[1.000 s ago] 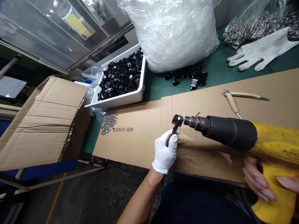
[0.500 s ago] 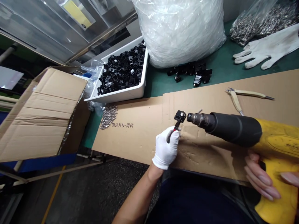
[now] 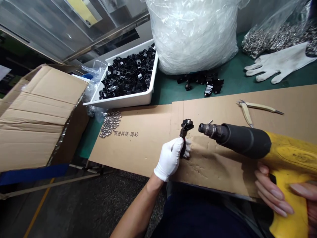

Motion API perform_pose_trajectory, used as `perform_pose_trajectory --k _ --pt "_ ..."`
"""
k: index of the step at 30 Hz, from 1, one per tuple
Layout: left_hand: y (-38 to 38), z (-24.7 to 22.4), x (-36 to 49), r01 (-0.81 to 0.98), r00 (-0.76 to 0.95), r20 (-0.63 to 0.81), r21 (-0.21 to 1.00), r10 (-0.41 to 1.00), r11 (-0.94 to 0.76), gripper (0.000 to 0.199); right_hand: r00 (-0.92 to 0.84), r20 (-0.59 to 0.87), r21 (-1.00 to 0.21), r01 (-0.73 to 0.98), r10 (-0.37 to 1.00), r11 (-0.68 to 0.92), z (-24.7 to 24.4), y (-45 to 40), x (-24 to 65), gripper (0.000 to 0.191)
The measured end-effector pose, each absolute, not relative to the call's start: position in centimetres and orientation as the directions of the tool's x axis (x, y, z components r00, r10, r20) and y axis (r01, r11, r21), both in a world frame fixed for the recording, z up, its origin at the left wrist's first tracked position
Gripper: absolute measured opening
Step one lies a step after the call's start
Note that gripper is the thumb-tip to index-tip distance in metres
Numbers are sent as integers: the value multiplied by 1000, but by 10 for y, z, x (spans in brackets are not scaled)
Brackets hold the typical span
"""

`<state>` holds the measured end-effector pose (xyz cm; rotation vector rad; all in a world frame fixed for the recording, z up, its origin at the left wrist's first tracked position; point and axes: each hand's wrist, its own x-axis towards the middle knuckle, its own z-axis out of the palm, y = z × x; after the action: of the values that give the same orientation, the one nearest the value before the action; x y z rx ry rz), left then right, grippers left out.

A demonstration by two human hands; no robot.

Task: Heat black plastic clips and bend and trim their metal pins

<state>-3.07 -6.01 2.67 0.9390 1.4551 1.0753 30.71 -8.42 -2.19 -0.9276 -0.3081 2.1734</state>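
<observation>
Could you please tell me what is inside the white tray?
The white tray holds a heap of small black parts, a few with shiny faces. Whatever lies beneath the top layer is covered and cannot be seen.

The single head view looks forward and steeply down from above the person's dark clothing, facing across the cardboard sheet on the bench. It is near enough to cut off the yellow heat gun at the right edge; the camera seems rolled slightly, though the dim floor makes that hard to judge.
</observation>
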Motion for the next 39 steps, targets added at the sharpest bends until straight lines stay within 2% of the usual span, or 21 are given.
perform_pose_trajectory --k 3,10,19,26,31,36,39 --pt "-59 27 -32 -7 -114 -303 953 946 304 59 -550 -448 -427 -561 705 -709 -25 -80 304 36" --pt "-55 31 -33 64 -90 -322 943 943 328 60 -600 -421 -397 -553 680 -733 -8 -76 302 34" --pt "-55 31 -32 60 -83 -319 944 944 324 62 -613 -441 -401 -519 655 -755 -6 -75 305 34" --pt "-55 30 -31 85 -84 -307 946 948 314 62 -557 -555 -370 -501 618 -783 7 -73 299 36" --pt "-55 33 -30 88 -83 -288 952 954 294 60 -593 -482 -393 -513 646 -764 2 -74 302 35" --pt "-55 35 -29 93 -92 -291 950 952 299 59 -571 -541 -390 -481 618 -785 4 -72 301 37" --pt "-54 35 -28 95 -91 -292 949 952 300 60 -593 -500 -408 -481 631 -776 4 -71 301 37"
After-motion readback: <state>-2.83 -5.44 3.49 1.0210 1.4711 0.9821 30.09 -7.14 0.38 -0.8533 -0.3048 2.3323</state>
